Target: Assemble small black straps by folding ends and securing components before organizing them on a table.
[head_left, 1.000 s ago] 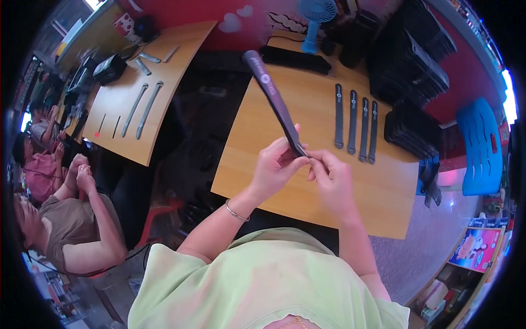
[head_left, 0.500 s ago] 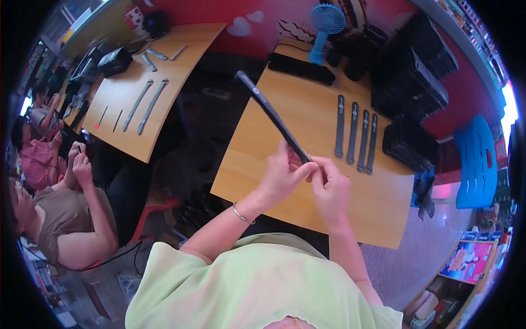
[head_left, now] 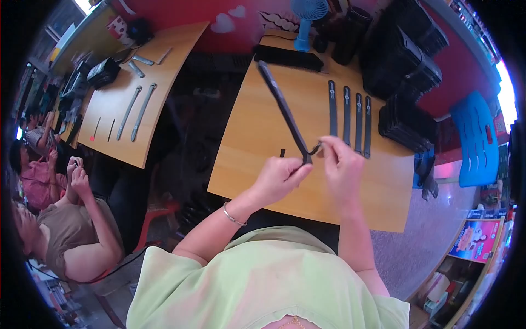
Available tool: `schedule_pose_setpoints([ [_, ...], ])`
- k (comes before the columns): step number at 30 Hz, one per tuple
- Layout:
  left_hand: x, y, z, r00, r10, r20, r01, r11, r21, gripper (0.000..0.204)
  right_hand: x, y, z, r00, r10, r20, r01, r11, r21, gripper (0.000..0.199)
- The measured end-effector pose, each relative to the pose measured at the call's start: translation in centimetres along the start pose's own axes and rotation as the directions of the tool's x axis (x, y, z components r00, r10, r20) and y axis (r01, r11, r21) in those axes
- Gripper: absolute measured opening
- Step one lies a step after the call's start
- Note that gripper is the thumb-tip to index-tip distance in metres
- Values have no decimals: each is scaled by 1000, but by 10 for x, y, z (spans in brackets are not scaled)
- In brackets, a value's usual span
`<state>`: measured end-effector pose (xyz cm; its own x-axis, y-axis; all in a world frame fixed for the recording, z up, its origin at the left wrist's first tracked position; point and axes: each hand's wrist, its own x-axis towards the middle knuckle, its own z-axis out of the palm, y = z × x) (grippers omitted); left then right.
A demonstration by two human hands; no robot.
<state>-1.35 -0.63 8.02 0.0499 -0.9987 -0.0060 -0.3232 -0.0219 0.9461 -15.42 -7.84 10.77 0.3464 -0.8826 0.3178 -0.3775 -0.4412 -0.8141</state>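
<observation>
A long dark strap (head_left: 282, 107) slants up and away over the wooden table, its far end toward the back. My left hand (head_left: 278, 179), with a metal bangle at the wrist, is closed round its near end. A short black tab (head_left: 282, 153) shows just above the left fingers; whether it belongs to the strap I cannot tell. My right hand (head_left: 343, 160) pinches a small dark end piece that bends off the strap beside the left thumb. Several similar grey straps (head_left: 347, 112) lie side by side on the table (head_left: 246, 148), beyond my right hand.
Stacked black cases (head_left: 402, 71) rise at the back right. A blue fan (head_left: 303, 35) and a black pouch (head_left: 289, 58) stand along the far edge. At left, a person (head_left: 82, 236) sits by another table (head_left: 178, 60) bearing more straps. A blue chair (head_left: 475, 142) is at right.
My right hand has moved right, away from my left, drawing out the strap's small end piece. The strap now stands steeper. The whole view has shifted slightly.
</observation>
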Motion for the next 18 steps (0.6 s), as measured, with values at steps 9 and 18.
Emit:
schedule_pose_setpoints([
  [9, -12, -22, -9, 989, -78, 127, 107, 965, -241, 17, -5, -26, -28, 870, -344, 353, 457, 832, -315, 9],
  [18, -12, -26, -4, 983, -182, 40, 142, 593, -792, 23, -26, -28, -32, 913, -278, 299, 344, 919, -195, 26],
])
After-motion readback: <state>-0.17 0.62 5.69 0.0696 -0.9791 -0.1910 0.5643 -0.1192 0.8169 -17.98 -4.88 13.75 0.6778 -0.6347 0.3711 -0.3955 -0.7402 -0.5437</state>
